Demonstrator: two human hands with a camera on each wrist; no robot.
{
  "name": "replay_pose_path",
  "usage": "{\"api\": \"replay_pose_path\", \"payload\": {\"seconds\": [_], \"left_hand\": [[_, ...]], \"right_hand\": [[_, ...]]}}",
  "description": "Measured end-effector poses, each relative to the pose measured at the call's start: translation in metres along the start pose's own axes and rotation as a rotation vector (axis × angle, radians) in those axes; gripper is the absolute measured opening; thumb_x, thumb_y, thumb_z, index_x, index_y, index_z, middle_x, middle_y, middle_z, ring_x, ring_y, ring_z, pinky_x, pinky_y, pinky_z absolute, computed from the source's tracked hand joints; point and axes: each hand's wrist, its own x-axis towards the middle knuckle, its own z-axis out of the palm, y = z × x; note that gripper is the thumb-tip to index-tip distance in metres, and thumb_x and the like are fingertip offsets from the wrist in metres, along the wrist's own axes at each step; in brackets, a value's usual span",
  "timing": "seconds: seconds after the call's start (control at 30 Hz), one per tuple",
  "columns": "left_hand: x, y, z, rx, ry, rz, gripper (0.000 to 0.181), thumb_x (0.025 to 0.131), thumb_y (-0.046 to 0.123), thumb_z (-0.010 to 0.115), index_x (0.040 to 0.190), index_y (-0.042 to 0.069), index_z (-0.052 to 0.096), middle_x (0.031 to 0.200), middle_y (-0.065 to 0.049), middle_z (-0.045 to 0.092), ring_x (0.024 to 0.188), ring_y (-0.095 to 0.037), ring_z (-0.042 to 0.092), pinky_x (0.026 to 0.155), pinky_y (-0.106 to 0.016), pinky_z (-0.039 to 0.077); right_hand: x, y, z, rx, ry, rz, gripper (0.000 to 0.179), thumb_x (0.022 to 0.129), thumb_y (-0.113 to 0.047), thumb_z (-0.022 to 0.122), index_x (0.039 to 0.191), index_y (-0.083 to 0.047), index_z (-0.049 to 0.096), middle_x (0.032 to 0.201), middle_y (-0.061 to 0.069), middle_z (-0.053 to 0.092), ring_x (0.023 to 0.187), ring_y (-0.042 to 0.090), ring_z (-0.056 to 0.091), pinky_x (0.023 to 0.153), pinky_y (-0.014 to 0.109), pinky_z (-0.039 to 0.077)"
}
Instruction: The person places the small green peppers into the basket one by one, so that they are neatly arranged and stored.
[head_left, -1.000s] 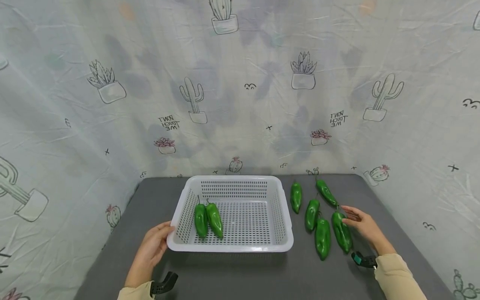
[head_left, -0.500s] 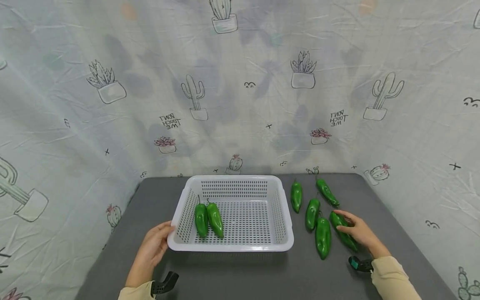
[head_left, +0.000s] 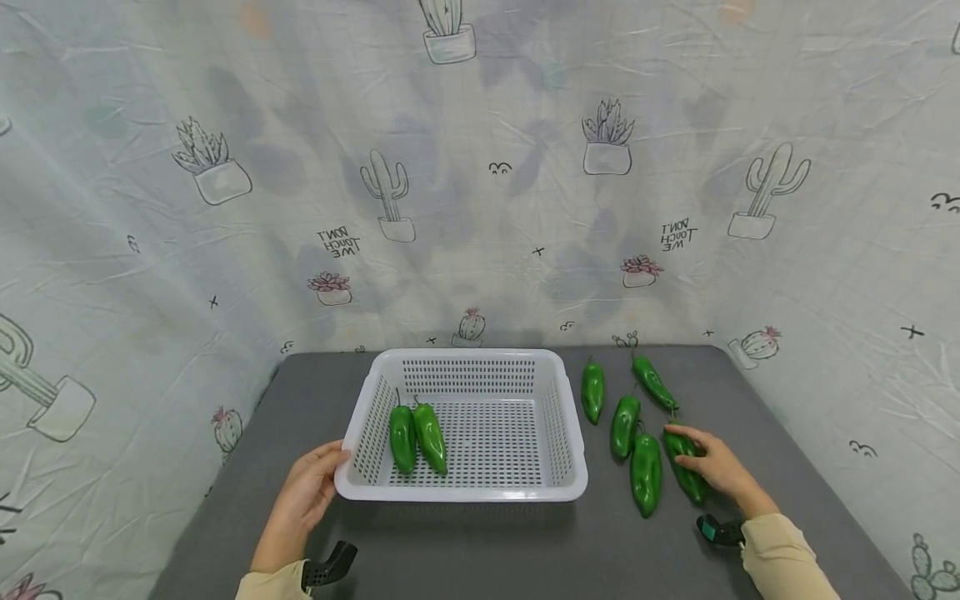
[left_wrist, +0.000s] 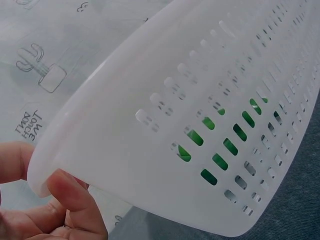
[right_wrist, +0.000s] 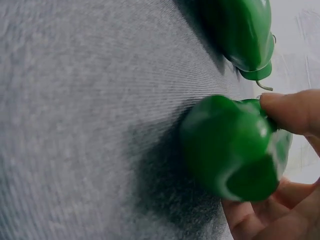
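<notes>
My left hand (head_left: 303, 492) pinches the near left corner of a white perforated plastic basket (head_left: 465, 495). In the left wrist view the thumb (left_wrist: 72, 192) lies against the outside of the basket's rim. Two green peppers (head_left: 430, 437) lie side by side in the left part of the basket. On the right of the table, my right hand (head_left: 716, 468) holds another green pepper (head_left: 692, 487) between thumb and fingers. From the right wrist view this pepper (right_wrist: 225, 145) is seen end-on, close to the tabletop; whether it touches the surface is unclear.
Several more green peppers (head_left: 646, 475) lie on the grey tabletop (head_left: 480, 550) between the basket and my right hand, and behind it. A pale curtain (head_left: 480, 208) printed with cacti hangs behind the table and along both sides.
My right hand has moved slightly left and closed its fingers over the rightmost pepper, which swung aslant and then partly back. My left hand and the basket have stayed put.
</notes>
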Motion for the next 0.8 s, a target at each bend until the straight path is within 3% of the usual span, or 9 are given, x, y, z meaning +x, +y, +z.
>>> {"api": "replay_pose_path", "payload": {"seconds": [0.27, 0.47, 0.8], "left_hand": [[0.000, 0.000, 0.000, -0.012, -0.004, 0.004, 0.047, 0.094, 0.005, 0.050, 0.135, -0.013, 0.035, 0.105, 0.004, 0.062, 0.097, -0.008, 0.061, 0.079, -0.026, 0.051], [0.001, -0.001, 0.000, -0.032, 0.000, 0.003, 0.040, 0.093, 0.003, 0.051, 0.130, -0.011, 0.042, 0.101, 0.005, 0.063, 0.096, -0.009, 0.062, 0.079, -0.026, 0.052], [0.000, 0.000, 0.000, -0.015, -0.006, 0.005, 0.048, 0.095, 0.005, 0.050, 0.136, -0.013, 0.034, 0.106, 0.003, 0.062, 0.097, -0.009, 0.061, 0.079, -0.026, 0.051]], "right_hand": [[-0.002, -0.005, -0.001, 0.000, 0.000, 0.040, 0.046, 0.090, -0.015, 0.062, 0.133, 0.000, 0.051, 0.137, 0.036, 0.039, 0.120, 0.059, 0.037, 0.089, 0.064, 0.038], [-0.001, -0.014, -0.008, 0.085, 0.022, 0.058, 0.051, 0.093, -0.021, 0.059, 0.138, -0.001, 0.045, 0.143, 0.035, 0.032, 0.126, 0.058, 0.030, 0.091, 0.065, 0.037], [0.005, -0.037, -0.021, 0.222, 0.030, 0.037, 0.060, 0.094, -0.030, 0.059, 0.144, -0.005, 0.038, 0.151, 0.028, 0.024, 0.133, 0.055, 0.022, 0.099, 0.064, 0.030]]}}
